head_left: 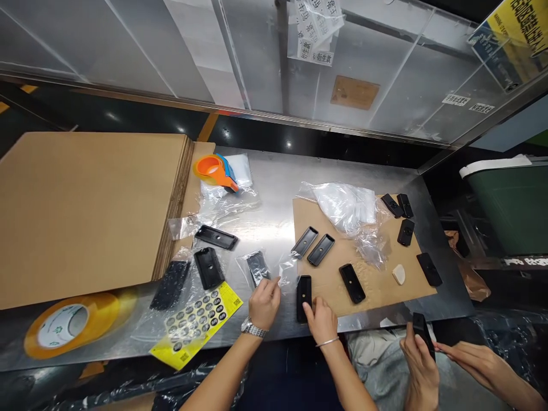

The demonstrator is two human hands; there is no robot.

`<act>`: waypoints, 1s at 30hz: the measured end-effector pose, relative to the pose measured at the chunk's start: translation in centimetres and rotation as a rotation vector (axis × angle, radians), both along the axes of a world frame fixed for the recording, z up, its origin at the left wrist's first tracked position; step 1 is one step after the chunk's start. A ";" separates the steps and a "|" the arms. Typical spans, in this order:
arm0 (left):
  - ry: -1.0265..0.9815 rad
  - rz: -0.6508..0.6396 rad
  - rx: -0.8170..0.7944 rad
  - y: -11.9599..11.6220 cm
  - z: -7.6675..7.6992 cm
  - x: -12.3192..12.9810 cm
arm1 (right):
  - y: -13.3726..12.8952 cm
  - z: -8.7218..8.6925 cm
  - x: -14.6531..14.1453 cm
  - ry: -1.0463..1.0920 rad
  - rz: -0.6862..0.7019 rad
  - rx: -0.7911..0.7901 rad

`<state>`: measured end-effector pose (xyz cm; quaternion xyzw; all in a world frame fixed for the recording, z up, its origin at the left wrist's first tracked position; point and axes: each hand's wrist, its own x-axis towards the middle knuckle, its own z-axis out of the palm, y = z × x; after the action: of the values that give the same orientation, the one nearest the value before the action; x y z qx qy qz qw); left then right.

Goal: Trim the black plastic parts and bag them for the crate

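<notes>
My left hand (264,306), with a metal watch at the wrist, is closed at the edge of a clear plastic bag (281,273). A black rectangular part (257,267) lies inside clear plastic just beyond its fingers. My right hand (322,322), wearing a thin bracelet, has its fingers on the right edge of an upright-lying black plastic shell (304,291) on the metal table. Two smaller black shells (321,249) and another black shell (351,283) lie on a cardboard sheet to the right. Left of my left hand are an open black shell (208,268) and a long black shell (216,237).
Stacked cardboard (94,211), a tape roll (71,325), a yellow sticker sheet (197,328) and an orange tape dispenser (215,170) are at left. Plastic bags (342,205) lie on the cardboard sheet (385,285). At right, a co-worker's hands (422,362) hold a black part (423,331).
</notes>
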<state>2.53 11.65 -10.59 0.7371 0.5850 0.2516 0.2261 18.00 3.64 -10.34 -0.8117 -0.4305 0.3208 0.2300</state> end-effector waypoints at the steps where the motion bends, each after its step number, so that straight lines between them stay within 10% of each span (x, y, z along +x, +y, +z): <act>1: 0.023 0.012 -0.007 0.1 -0.3 0.2 | -0.4 -0.7 -0.1 -0.002 -0.008 -0.021; 16: 0.044 -0.261 -0.256 -0.5 -2.3 1.0 | -4.6 -2.2 2.5 0.586 0.077 -0.196; 30: 0.221 -0.180 -0.245 -4.4 -1.5 2.4 | -3.5 -1.5 -0.9 0.000 0.128 -0.042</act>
<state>4.89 7.21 -12.05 0.7766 0.5642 0.0749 0.2703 17.13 0.13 -11.79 -0.7871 -0.4748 0.3439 0.1919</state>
